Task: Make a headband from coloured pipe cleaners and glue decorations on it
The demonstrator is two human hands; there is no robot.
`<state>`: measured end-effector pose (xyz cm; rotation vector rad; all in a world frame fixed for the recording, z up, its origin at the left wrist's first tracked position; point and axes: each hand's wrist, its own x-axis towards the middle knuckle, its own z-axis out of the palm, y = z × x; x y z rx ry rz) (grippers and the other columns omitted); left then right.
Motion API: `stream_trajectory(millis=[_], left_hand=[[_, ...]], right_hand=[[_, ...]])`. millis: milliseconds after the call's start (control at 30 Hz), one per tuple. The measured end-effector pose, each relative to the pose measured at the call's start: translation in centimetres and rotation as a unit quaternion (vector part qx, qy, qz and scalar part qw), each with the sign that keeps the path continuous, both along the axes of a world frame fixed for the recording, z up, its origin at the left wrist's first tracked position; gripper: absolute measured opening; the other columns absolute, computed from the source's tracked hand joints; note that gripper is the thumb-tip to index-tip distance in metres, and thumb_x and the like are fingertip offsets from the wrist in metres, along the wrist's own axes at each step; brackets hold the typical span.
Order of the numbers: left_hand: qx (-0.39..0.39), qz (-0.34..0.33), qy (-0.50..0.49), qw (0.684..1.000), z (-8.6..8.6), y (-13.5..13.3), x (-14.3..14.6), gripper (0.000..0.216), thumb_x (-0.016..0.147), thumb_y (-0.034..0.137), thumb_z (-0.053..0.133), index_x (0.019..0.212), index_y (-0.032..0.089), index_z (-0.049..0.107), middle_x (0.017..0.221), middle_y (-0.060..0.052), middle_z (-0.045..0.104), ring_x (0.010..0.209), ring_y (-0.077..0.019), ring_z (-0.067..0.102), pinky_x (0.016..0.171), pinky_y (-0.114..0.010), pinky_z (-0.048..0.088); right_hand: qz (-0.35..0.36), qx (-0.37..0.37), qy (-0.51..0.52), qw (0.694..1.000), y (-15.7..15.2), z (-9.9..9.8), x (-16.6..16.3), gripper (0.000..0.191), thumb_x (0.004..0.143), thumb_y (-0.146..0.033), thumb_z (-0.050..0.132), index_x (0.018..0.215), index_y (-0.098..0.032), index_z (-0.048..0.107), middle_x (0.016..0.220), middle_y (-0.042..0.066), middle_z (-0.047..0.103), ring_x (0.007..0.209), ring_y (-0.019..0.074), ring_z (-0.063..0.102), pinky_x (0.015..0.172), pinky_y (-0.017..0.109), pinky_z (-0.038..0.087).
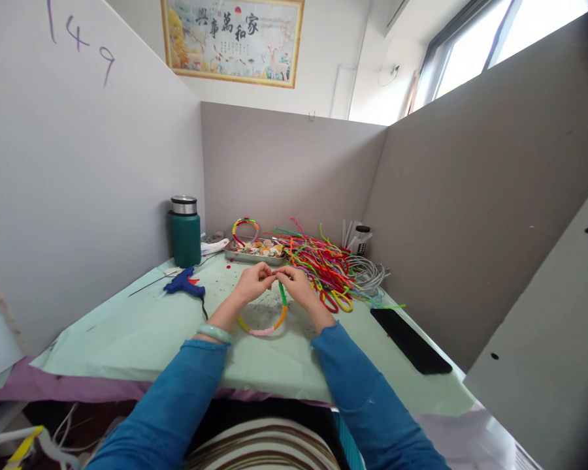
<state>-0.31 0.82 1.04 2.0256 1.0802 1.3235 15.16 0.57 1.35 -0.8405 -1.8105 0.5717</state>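
Both hands meet at the top of a headband hoop (pixel 263 332) wrapped in bands of yellow, pink, orange and green. My left hand (pixel 255 281) pinches the hoop's top from the left, thumb and fingers pressed together. From the other side my right hand (pixel 295 284) pinches close beside it, just above the green band. A bit of red shows between the fingertips; its shape is too small to make out. The lower part of the hoop hangs toward me over the pale green table cover (pixel 157 346).
A blue glue gun (pixel 183 282) lies at left, near a green bottle (pixel 185 232). Behind my hands are a metal tray (pixel 255 256) of small decorations, a finished-looking colourful hoop (pixel 245 220) and a heap of pipe cleaners (pixel 323 261). Grey wire coils (pixel 370 274) and a black slab (pixel 411 341) are at right.
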Motion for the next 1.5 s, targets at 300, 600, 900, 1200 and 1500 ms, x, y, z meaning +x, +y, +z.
stream_trajectory(millis=[300, 600, 900, 1200, 1500], left_hand=[[0.023, 0.029, 0.048, 0.998, 0.3, -0.3, -0.1, 0.022, 0.073, 0.031, 0.054, 0.089, 0.016, 0.060, 0.054, 0.002, 0.059, 0.050, -0.0102, 0.052, 0.053, -0.021, 0.037], [-0.039, 0.020, 0.013, 0.999, 0.6, 0.1, -0.3, 0.024, 0.070, 0.033, 0.052, 0.073, 0.013, 0.064, 0.056, 0.001, 0.056, 0.049, -0.0087, 0.041, 0.048, -0.021, 0.031], [-0.114, -0.036, -0.046, 0.992, 1.1, -0.6, -0.1, 0.022, 0.070, 0.033, 0.054, 0.076, 0.013, 0.061, 0.053, 0.003, 0.050, 0.045, -0.0061, 0.034, 0.044, -0.020, 0.025], [-0.099, -0.019, -0.051, 0.994, 1.0, -0.7, 0.0, 0.019, 0.070, 0.029, 0.055, 0.082, 0.015, 0.054, 0.053, 0.004, 0.053, 0.045, -0.0072, 0.040, 0.045, -0.019, 0.028], [-0.096, -0.017, -0.067, 0.993, 1.0, -0.6, 0.1, 0.018, 0.068, 0.030, 0.057, 0.076, 0.014, 0.055, 0.054, 0.003, 0.053, 0.052, -0.0090, 0.046, 0.049, -0.021, 0.033]], right_hand=[[0.001, -0.129, 0.011, 0.992, 0.0, 0.1, 0.1, 0.028, 0.073, -0.038, 0.051, 0.060, -0.014, 0.059, 0.051, -0.002, 0.050, 0.049, 0.0089, 0.042, 0.047, 0.022, 0.029], [-0.012, -0.122, 0.035, 0.992, 0.4, -0.6, -0.1, 0.017, 0.069, -0.016, 0.051, 0.085, -0.016, 0.057, 0.071, 0.002, 0.064, 0.062, 0.0112, 0.057, 0.056, 0.021, 0.041], [0.007, -0.094, 0.036, 0.995, 0.4, -0.5, -0.2, 0.014, 0.070, -0.019, 0.049, 0.074, -0.015, 0.062, 0.067, 0.001, 0.061, 0.059, 0.0101, 0.052, 0.055, 0.021, 0.040], [0.001, -0.096, 0.035, 0.995, -0.1, -0.1, -0.4, 0.012, 0.069, -0.024, 0.051, 0.064, -0.015, 0.058, 0.060, -0.001, 0.056, 0.054, 0.0095, 0.049, 0.050, 0.020, 0.036], [-0.012, -0.063, 0.045, 0.997, -0.3, -0.2, -0.5, 0.010, 0.070, -0.025, 0.048, 0.065, -0.017, 0.052, 0.057, -0.004, 0.050, 0.051, 0.0085, 0.046, 0.048, 0.020, 0.034]])
